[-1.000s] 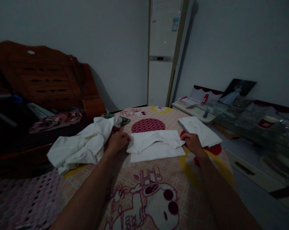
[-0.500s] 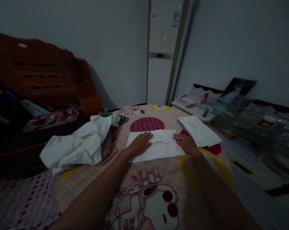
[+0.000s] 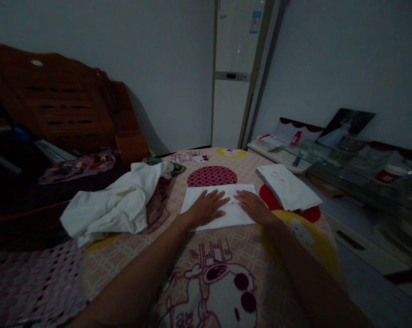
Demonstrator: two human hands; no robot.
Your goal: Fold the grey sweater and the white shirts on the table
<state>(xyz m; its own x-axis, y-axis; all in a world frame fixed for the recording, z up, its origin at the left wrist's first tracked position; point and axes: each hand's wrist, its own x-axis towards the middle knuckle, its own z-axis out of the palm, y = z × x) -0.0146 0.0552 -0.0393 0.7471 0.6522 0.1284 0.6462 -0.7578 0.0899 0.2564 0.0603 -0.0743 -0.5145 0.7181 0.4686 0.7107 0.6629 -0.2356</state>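
A white garment (image 3: 222,220), folded into a flat rectangle, lies on the patterned tablecloth (image 3: 134,264) in front of me. My left hand (image 3: 206,208) rests flat on its left half with fingers spread. On its right half lies my right hand (image 3: 252,206), palm down, fingers stretched toward the left one. The fingertips of the two hands are close together but apart. To the right sits a stack of folded white clothes (image 3: 287,186) with a grey layer at its edge. A crumpled white garment (image 3: 113,200) is heaped on the left, over darker patterned cloth (image 3: 157,214).
A wooden bench (image 3: 62,105) with clothes on it stands at the left. On the right, a glass-topped cabinet (image 3: 349,168) holds a paper cup (image 3: 390,174), a photo (image 3: 347,125) and papers. A tall white air conditioner (image 3: 230,109) stands at the back.
My right hand has slid left across the folded garment, and my left hand has shifted slightly right with its fingers more spread. The hands are now closer together. The view has turned slightly.
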